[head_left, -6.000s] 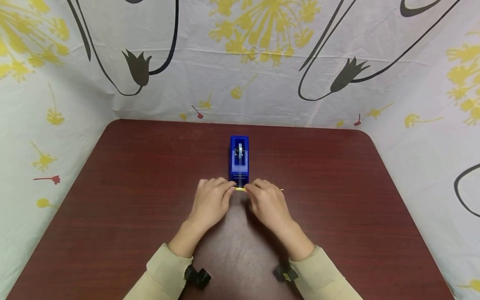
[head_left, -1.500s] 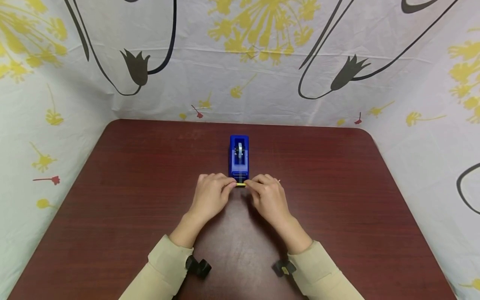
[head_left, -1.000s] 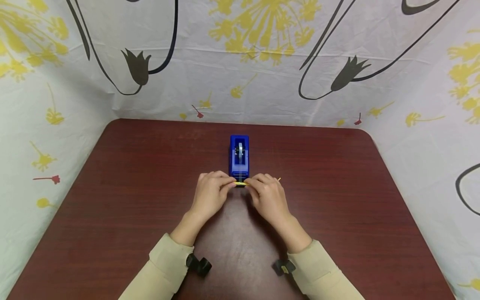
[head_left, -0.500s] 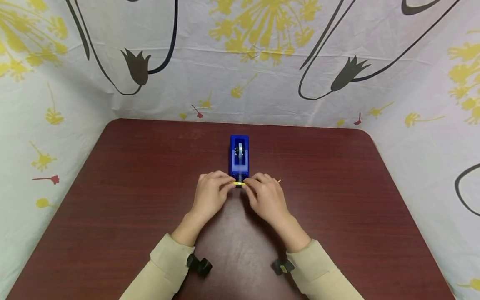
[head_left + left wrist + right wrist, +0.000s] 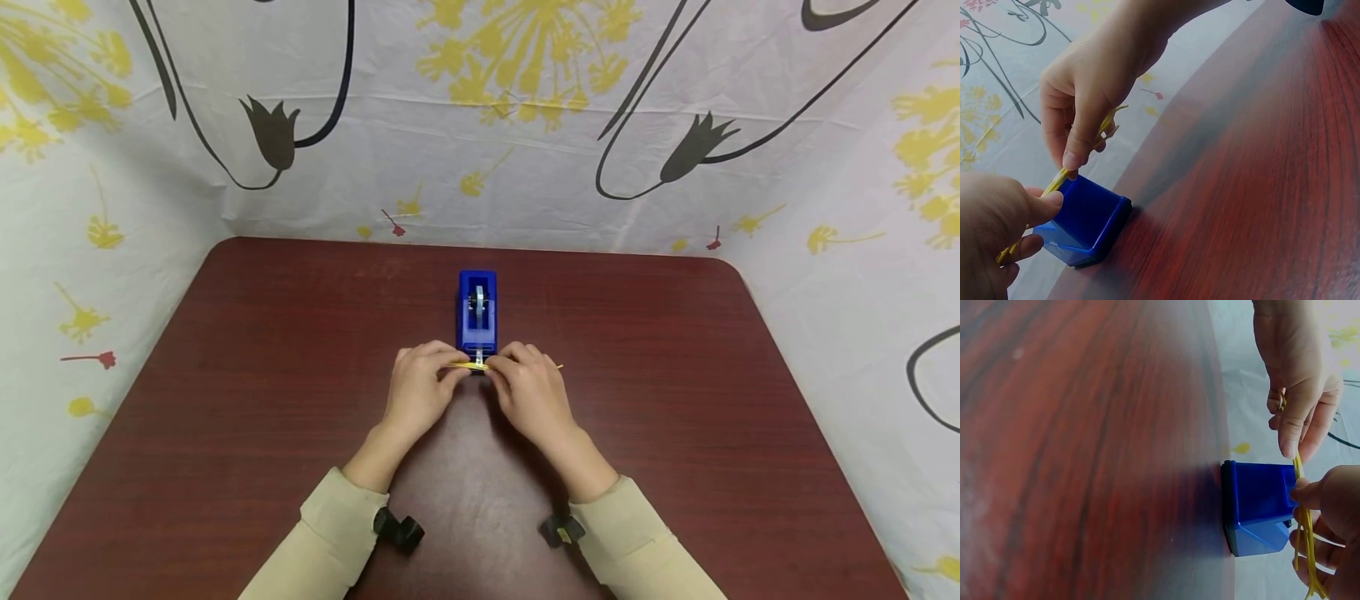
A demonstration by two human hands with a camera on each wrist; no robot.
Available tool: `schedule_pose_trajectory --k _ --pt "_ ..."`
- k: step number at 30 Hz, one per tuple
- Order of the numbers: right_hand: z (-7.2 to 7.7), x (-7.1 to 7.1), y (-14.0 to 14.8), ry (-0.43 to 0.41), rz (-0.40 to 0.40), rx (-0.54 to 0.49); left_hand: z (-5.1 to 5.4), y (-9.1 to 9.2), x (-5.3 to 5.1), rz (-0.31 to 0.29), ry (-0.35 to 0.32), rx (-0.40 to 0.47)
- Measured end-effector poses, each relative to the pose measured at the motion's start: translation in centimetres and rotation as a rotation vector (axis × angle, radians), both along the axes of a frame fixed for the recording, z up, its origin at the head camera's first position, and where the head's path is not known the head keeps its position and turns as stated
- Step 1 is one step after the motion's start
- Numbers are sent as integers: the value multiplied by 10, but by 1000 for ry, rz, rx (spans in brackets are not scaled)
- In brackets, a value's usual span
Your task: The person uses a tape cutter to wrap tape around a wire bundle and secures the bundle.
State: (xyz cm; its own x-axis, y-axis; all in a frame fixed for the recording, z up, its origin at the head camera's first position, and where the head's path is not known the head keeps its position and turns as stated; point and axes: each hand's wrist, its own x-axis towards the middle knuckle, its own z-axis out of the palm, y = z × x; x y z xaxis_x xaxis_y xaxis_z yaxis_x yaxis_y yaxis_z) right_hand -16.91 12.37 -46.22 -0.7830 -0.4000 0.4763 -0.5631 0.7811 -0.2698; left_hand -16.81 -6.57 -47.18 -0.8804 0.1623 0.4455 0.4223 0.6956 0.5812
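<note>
A bundle of thin yellow strands (image 5: 477, 366) lies crosswise at the front end of a blue tape dispenser (image 5: 478, 337). My left hand (image 5: 420, 385) pinches the bundle on one side between thumb and fingers, and my right hand (image 5: 531, 393) pinches it on the other. Only a short stretch shows between the two hands. In the right wrist view, loose strand ends (image 5: 1310, 562) hang past the right fingers. A roll of tape (image 5: 480, 302) sits in the dispenser, and a pale strip runs to its front, meeting the bundle; whether it sticks there I cannot tell.
The dispenser stands on a dark red-brown wooden table (image 5: 300, 333), toward its far side. Patterned white cloth (image 5: 540, 208) hangs behind and at both sides. Small black devices (image 5: 401, 532) are worn at the sleeve cuffs.
Since six seconds ago both hands have moved slightly forward with the bundle, up to the dispenser's front. In the last second the bundle shifted slightly, and a pale strip shows more clearly there.
</note>
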Motion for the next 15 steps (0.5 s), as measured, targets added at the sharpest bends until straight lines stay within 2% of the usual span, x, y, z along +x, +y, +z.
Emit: schedule_pose_trajectory --k 5,15 --pt "-1 -1 1 3 -2 -8 1 0 0 0 -19 -25" --pt "0 -1 0 35 5 -6 2 -1 -1 -26 -4 -137"
